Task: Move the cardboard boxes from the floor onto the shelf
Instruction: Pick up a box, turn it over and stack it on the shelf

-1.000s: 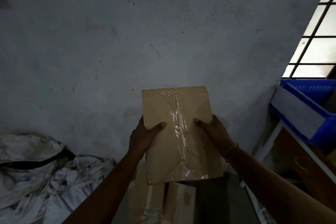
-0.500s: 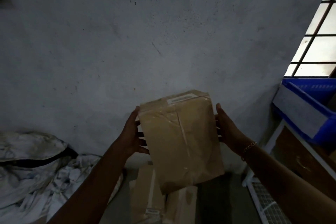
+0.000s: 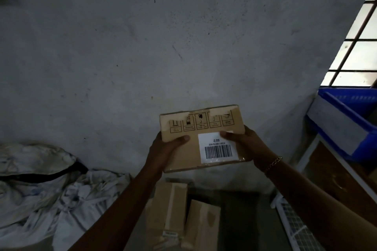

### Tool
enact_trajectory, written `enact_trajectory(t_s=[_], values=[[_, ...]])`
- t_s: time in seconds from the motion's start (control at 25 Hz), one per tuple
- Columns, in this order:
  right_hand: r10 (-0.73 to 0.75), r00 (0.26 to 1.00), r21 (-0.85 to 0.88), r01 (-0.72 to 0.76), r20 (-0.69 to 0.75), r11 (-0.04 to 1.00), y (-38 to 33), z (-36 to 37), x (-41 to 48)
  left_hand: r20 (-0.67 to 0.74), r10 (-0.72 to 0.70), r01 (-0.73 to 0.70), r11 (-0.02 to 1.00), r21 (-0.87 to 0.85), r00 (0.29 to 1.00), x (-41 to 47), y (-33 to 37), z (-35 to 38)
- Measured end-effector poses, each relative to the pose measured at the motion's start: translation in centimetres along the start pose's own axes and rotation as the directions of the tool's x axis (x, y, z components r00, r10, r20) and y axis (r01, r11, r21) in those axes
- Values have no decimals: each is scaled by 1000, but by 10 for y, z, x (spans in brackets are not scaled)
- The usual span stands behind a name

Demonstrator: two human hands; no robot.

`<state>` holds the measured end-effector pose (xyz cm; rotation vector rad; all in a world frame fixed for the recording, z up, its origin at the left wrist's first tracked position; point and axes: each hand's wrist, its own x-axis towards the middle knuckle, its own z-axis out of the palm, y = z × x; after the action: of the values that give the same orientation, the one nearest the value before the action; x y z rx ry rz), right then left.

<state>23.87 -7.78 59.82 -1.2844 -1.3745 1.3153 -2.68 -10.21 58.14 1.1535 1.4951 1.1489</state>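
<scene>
I hold a brown cardboard box (image 3: 189, 149) in front of me, above the floor, with a white barcode label and a row of handling symbols facing me. My left hand (image 3: 163, 149) grips its left side, thumb on the face. My right hand (image 3: 247, 144) grips its right side, thumb on the label. Below, two more cardboard boxes (image 3: 169, 208) (image 3: 202, 224) lie on the floor against the wall. The white metal shelf (image 3: 334, 171) stands at the right.
A blue plastic bin (image 3: 346, 126) sits on the shelf's upper level, under a barred window (image 3: 355, 55). A grey wall (image 3: 163, 47) is straight ahead. Crumpled white sacks (image 3: 40, 189) lie heaped on the floor at the left. The shelf's wire lower level (image 3: 293, 228) is at the bottom right.
The box has been turned in my hands: the taped broad face showed before, now the labelled barcode side faces me. Both hands shifted their grip from the sides to thumbs on the front.
</scene>
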Motion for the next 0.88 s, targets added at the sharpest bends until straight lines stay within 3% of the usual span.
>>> enact_trajectory(t_s=[0.12, 0.2, 0.24, 0.32, 0.36, 0.44, 0.64, 0.76, 0.88], values=[[-24, 999, 40, 25, -24, 999, 12, 2, -6, -65, 67, -60, 992, 107, 996, -10, -7, 6], [-30, 999, 81, 33, -32, 996, 20, -3, -6, -32, 73, -72, 997, 35, 997, -9, -7, 2], [-36, 999, 104, 40, -37, 994, 20, -5, -8, -5, 28, -28, 995, -91, 1000, -7, -3, -5], [35, 999, 177, -30, -21, 984, 14, -8, -9, 59, -227, 234, 918, -321, 972, 9, 9, -25], [98, 995, 207, -92, -16, 974, 11, -9, -9, 118, -319, 341, 874, -346, 940, 19, 10, -32], [167, 986, 223, -157, -26, 962, 9, -16, -6, 177, -357, 397, 855, -334, 917, 29, 2, -40], [220, 965, 208, -247, 141, 947, 14, -22, 3, 255, -217, 285, 918, -275, 942, 21, -18, -38], [191, 981, 95, -192, 22, 977, 20, 7, 3, 145, -129, 144, 985, -97, 981, 18, -17, -13], [166, 982, 107, -155, -96, 982, 31, 17, 0, 59, -55, 55, 998, 1, 997, 10, -21, -5]])
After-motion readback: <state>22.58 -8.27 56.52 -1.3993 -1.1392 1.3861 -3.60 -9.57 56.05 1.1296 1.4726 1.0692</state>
